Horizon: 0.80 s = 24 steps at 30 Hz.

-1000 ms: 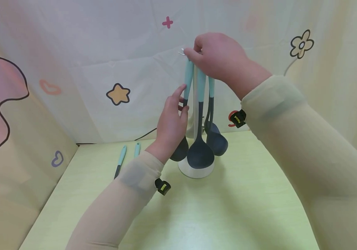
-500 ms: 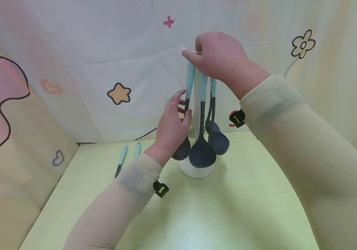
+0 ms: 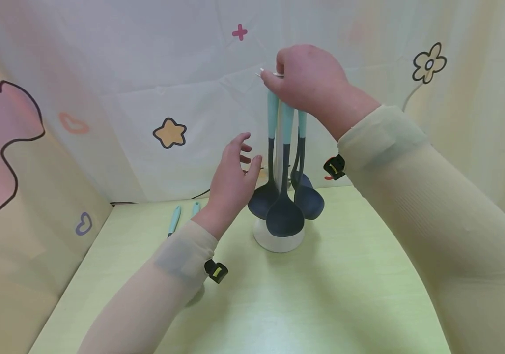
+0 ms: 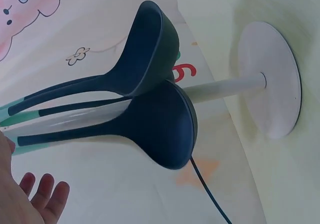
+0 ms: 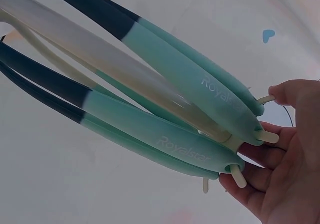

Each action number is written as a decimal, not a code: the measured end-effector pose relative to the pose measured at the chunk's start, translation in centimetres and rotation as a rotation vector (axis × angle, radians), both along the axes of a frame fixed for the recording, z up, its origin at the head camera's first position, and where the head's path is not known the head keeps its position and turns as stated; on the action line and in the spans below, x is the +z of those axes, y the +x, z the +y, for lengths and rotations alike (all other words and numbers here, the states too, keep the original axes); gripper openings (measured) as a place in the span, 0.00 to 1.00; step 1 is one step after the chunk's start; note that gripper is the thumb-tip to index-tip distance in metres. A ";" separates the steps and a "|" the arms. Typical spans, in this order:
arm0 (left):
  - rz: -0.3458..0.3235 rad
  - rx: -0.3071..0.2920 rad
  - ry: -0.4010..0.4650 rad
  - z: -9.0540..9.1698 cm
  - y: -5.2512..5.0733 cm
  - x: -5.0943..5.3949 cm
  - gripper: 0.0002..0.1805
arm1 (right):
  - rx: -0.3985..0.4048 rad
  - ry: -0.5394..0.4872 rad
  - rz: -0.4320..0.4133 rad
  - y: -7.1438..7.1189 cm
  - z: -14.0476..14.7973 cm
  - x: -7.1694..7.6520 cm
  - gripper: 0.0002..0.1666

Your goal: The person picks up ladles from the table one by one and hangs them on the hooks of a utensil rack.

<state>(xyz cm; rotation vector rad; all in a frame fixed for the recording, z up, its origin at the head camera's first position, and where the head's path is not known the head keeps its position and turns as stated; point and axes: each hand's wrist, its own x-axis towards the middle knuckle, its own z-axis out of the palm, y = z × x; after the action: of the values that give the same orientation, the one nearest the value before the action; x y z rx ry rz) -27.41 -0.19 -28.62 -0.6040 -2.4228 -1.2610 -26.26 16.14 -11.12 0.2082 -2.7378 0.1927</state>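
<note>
Dark ladles with turquoise handles hang from a white utensil rack. The front ladle faces me; a shallower dark serving spoon hangs left of it, and another dark utensil hangs on the right. My right hand holds the rack's top, with its thumb at a white hook in the right wrist view. Its palm side is hidden from the head view. My left hand is left of the spoon, apart from it, fingers loosely bent and holding nothing.
Two turquoise-handled utensils lie on the pale green table at the left, partly behind my left arm. A dark rounded end shows below that wrist. Behind the rack hangs a patterned curtain, with a dark cable near it.
My left hand has let go of the serving spoon and drawn away to the left. The spoon now hangs straighter on the rack. My right hand has stayed at the rack's top.
</note>
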 end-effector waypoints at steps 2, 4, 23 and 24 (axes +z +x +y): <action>-0.016 0.011 -0.014 -0.5 0.0 -0.1 0.31 | 0.000 0.006 0.003 0.0 0.0 0.0 0.29; -0.035 0.022 -0.026 -1.0 0.0 -0.2 0.31 | 0.000 0.011 0.003 0.0 0.0 0.0 0.28; -0.232 0.095 -0.257 -5.6 -0.9 -1.7 0.32 | -0.005 0.020 -0.001 -0.2 0.1 0.1 0.27; -0.249 0.101 -0.272 -5.8 -1.1 -1.8 0.32 | -0.005 0.020 -0.003 -0.2 0.1 0.1 0.26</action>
<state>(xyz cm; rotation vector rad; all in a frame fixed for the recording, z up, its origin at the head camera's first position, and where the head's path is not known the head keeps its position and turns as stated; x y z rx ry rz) -28.47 -6.02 -30.39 -0.4077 -2.8202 -1.0272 -26.43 16.24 -11.05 0.2062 -2.7444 0.1648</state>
